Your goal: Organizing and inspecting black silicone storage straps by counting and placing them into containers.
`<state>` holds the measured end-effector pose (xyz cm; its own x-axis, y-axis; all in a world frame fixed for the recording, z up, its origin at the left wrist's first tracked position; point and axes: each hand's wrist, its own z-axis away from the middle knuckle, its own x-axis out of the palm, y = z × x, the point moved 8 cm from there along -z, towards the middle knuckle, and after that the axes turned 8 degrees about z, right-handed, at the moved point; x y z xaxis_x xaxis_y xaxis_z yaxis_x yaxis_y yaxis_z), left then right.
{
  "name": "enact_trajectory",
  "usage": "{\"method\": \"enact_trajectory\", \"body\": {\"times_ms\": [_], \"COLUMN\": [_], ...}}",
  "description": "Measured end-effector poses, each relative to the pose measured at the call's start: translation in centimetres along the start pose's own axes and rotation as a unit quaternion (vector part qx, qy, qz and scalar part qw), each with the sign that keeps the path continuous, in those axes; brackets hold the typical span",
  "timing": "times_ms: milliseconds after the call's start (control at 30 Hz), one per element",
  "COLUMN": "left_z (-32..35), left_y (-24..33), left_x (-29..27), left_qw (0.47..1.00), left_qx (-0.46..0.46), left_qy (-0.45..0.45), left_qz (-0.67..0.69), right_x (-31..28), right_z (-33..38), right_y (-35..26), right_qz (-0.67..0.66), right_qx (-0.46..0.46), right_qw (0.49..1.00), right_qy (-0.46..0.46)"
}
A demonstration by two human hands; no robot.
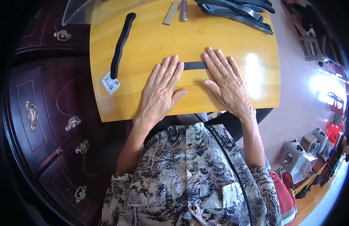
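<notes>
While both palms are lying flat on the bench (152, 37), the left hand (162, 89) and the right hand (226, 81) are pressing down on a dark strip (195, 65) that is running crosswise between them. Only the middle of the strip is showing; each end is disappearing under a hand's fingertips. The left hand is resting with fingers spread and extended, thumb angled toward the centre, gripping nothing. The right hand is lying likewise, fingers splayed and thumb pointing inward, open upon the strip rather than closed around it. The two hands are sitting near each other, thumbs apart, close to the near edge of the bench.

To the left, a long wavy black band (121, 45) is lying lengthwise on the bench, and a white tag (111, 83) is sitting at its near end. At the far edge, a tan strip (171, 13) and a slim metal tool (184, 10) are lying just beside each other. Farther right, a stack of black bands (238, 11) is reaching toward the far right corner. A clear plastic sheet (77, 11) is overhanging the far left corner.

A dark wooden cabinet (42, 113) with metal handles is standing to the left of the bench. The person's patterned shirt (189, 177) is filling the lower centre. Grey stools (295, 156) are standing on the floor at the right.
</notes>
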<state>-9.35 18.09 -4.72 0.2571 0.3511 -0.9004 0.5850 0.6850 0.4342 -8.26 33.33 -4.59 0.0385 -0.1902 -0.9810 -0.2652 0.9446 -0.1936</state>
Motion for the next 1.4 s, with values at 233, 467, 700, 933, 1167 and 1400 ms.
{"method": "enact_trajectory", "body": {"times_ms": [233, 467, 700, 933, 1167, 1400], "left_z": [0.1, 1.7, 2.4, 1.9, 4.1, 6.1], "left_y": [-0.5, -2.0, -2.6, -2.3, -5.5, -10.5], "left_x": [0.2, -1.4, -0.5, -0.7, -5.2, -8.3], "left_qw": [0.999, 0.999, 0.998, 0.998, 0.978, 0.933], "left_qx": [0.007, -0.048, -0.052, -0.050, -0.075, -0.202], "left_qy": [-0.007, 0.023, 0.023, 0.040, 0.188, 0.296], "left_qz": [0.035, 0.012, -0.015, -0.017, 0.052, -0.024], "right_x": [-0.1, -0.3, -0.1, -0.8, -3.0, -5.8], "right_z": [0.0, 1.6, 1.4, 1.8, 2.1, -0.4], "right_y": [0.3, 2.7, 2.9, 4.1, 3.7, -2.6], "right_qz": [-0.001, 0.036, 0.070, 0.049, 0.025, -0.071], "right_qx": [-0.003, 0.051, 0.055, 0.088, 0.089, 0.017], "right_qw": [1.000, 0.998, 0.996, 0.995, 0.995, 0.995], "right_qy": [-0.002, -0.007, -0.024, -0.010, 0.038, 0.072]}}
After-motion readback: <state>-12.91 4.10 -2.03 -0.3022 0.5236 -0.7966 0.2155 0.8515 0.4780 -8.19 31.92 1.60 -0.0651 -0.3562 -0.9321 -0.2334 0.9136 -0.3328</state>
